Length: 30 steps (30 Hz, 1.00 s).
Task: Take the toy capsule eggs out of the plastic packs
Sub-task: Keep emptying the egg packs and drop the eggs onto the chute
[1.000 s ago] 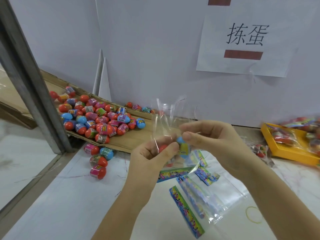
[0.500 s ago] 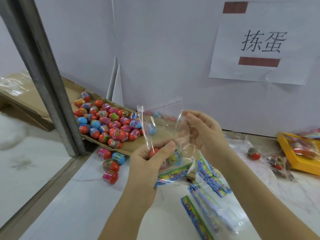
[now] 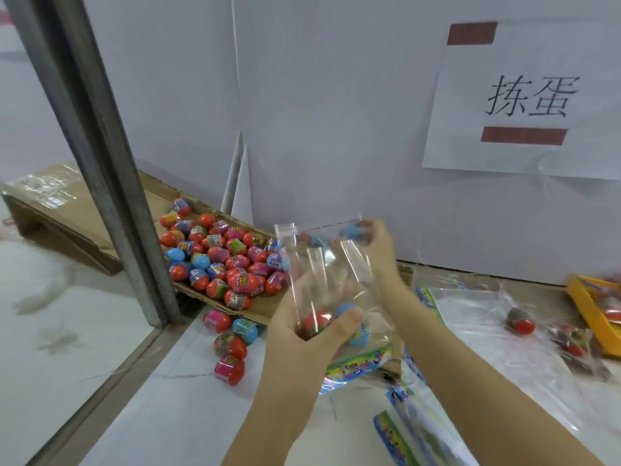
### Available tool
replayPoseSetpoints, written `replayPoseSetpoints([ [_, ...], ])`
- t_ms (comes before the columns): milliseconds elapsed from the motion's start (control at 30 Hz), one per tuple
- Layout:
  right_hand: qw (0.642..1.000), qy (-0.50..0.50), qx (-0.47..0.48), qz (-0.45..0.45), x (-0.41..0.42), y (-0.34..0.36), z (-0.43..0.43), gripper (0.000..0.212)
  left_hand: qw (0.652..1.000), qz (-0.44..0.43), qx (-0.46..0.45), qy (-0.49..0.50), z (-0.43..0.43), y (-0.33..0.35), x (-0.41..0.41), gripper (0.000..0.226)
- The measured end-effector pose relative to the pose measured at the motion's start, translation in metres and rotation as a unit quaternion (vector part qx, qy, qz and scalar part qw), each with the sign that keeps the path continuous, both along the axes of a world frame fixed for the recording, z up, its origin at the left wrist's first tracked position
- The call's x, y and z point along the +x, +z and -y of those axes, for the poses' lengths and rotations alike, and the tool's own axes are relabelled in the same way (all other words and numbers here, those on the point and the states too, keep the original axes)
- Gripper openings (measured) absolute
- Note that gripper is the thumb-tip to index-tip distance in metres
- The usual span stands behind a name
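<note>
Left hand (image 3: 302, 334) grips the lower part of a clear pack (image 3: 322, 274), thumb pressed across the film over a red egg (image 3: 314, 322) and a blue egg (image 3: 354, 327) inside. The pack is held upright above the middle of the table (image 3: 168, 415), mouth uppermost, with its printed header (image 3: 356, 364) hanging at the bottom. Right hand (image 3: 379, 250) is at the pack's mouth, fingers curled round a second blue egg (image 3: 353, 230); blur prevents telling whether this egg is clear of the film.

An egg pile (image 3: 221, 260) lies on cardboard (image 3: 265, 314) toward the far left of the table, just beside a metal post (image 3: 100, 163). Loose eggs (image 3: 232, 344) lie on the table just off the cardboard's near edge. Empty packs (image 3: 413, 428) lie at the near right. A yellow tray (image 3: 586, 307) sits at the right edge. A paper sign (image 3: 524, 105) hangs on the wall behind.
</note>
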State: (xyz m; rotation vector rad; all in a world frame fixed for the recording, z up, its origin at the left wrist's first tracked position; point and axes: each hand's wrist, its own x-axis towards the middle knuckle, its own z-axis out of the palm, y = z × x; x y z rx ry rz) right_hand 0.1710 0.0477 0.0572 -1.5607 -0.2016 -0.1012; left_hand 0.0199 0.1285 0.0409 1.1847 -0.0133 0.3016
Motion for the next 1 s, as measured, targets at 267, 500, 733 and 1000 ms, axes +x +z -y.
replayPoseSetpoints([
  [267,0.953,0.168,0.081,0.24,-0.07,0.08,0.059,0.033,0.997,0.038,0.063,0.001,0.009,-0.009,-0.001,0.062],
  [500,0.919,0.219,-0.176,0.276,-0.089,0.099,0.077,0.045,0.99,0.063,0.123,-0.005,0.011,-0.009,-0.003,0.067],
  [733,0.845,0.232,-0.389,0.285,-0.09,0.122,0.079,0.031,0.979,0.109,0.171,-0.017,0.012,-0.007,-0.007,0.045],
  [1000,0.846,0.261,-0.396,0.243,-0.094,0.125,0.074,0.031,0.981,0.133,0.133,-0.051,0.015,-0.013,-0.003,0.063],
])
